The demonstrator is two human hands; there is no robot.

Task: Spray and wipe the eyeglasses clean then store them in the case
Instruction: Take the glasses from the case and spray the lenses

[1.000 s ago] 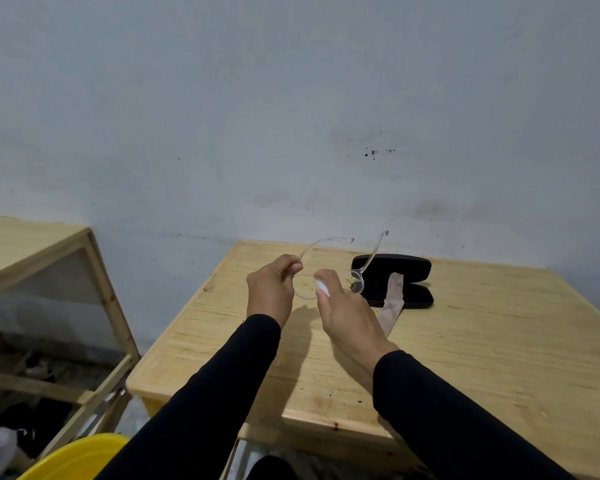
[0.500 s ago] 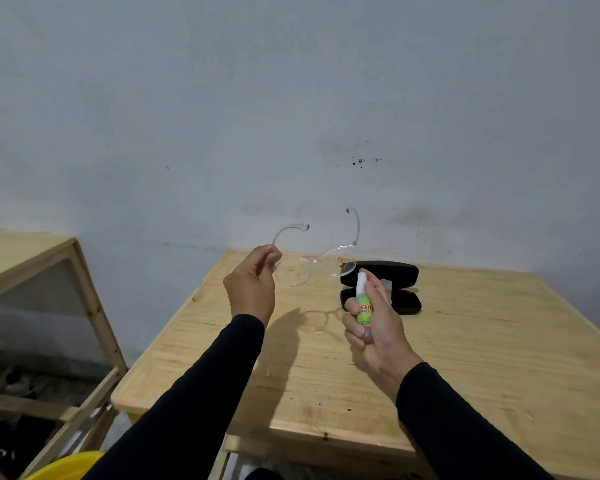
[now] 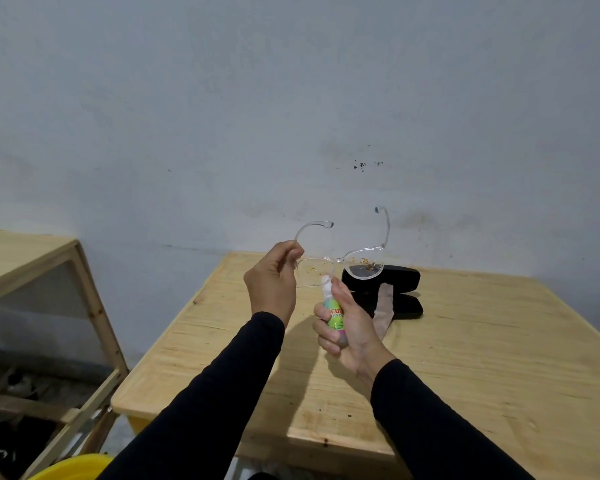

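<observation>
Left hand (image 3: 273, 285) pinches the eyeglasses (image 3: 340, 268) by a temple above the table (image 3: 482, 358), right hand (image 3: 347, 323) wraps the spray bottle (image 3: 333, 311), nozzle at the left lens: spraying step; next likely press, then cloth (image 3: 383, 308), case (image 3: 395, 289).

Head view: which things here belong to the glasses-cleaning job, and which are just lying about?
In the job:
eyeglasses, dirty lenses, held by the left hand
spray bottle, gripped by the right hand
black case, open on the table
cloth strip draped over the case

Lying about:
wooden frame at left
yellow tub below
</observation>
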